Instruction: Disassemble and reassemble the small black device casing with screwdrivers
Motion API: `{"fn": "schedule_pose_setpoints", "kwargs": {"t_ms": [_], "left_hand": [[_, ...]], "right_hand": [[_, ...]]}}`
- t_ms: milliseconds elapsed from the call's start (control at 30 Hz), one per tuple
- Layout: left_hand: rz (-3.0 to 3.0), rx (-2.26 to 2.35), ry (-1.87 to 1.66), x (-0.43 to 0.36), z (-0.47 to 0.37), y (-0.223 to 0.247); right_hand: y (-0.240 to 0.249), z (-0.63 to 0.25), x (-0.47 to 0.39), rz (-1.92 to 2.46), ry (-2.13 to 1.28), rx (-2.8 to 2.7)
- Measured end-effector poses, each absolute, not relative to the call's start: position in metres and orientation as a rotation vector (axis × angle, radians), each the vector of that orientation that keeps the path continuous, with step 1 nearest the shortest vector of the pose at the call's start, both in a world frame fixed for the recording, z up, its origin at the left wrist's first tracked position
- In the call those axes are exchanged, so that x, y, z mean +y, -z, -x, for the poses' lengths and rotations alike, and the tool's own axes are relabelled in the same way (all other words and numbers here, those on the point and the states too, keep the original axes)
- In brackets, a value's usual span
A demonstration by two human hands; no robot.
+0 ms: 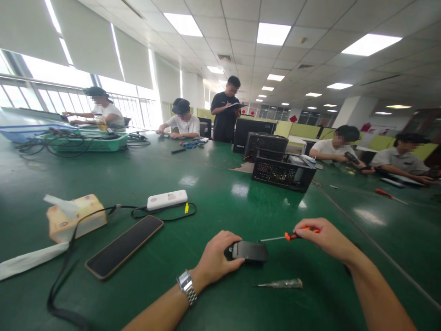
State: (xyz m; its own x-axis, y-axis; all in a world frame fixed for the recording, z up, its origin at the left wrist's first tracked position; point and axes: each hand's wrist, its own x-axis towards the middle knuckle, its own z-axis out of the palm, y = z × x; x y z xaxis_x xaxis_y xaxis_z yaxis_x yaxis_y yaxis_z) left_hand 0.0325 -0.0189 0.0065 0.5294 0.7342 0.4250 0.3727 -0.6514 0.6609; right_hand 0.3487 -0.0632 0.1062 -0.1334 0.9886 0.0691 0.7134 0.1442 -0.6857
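Observation:
My left hand [220, 257], with a metal watch on its wrist, grips the left end of a small black device [253, 251] on the green table. An orange and black screwdriver [292, 236] is held by its handle in my right hand [319, 234]. Its shaft points left, and the tip is at the upper right edge of the device; whether they touch I cannot tell. A second screwdriver with a clear handle [282, 284] lies on the table below the device.
A phone [126, 246], a white power bank [167, 199] with a black cable and a tissue pack [77, 218] lie left. Black computer cases [284, 172] stand ahead. Green basket [89, 143] of cables, far left. Another screwdriver [386, 194] lies right. Several people are around the table.

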Motion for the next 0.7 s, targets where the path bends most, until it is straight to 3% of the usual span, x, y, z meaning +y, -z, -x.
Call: {"fn": "schedule_pose_setpoints", "kwargs": {"t_ms": [500, 700], "left_hand": [[-2.282, 0.900, -0.938, -0.019, -0.033, -0.005], [-2.348, 0.869, -0.823, -0.021, -0.034, -0.003]], "right_hand": [[-0.119, -0.313, -0.079, 1.831, -0.241, -2.112], [-0.119, -0.276, -0.087, 1.571, -0.131, -1.906]]}}
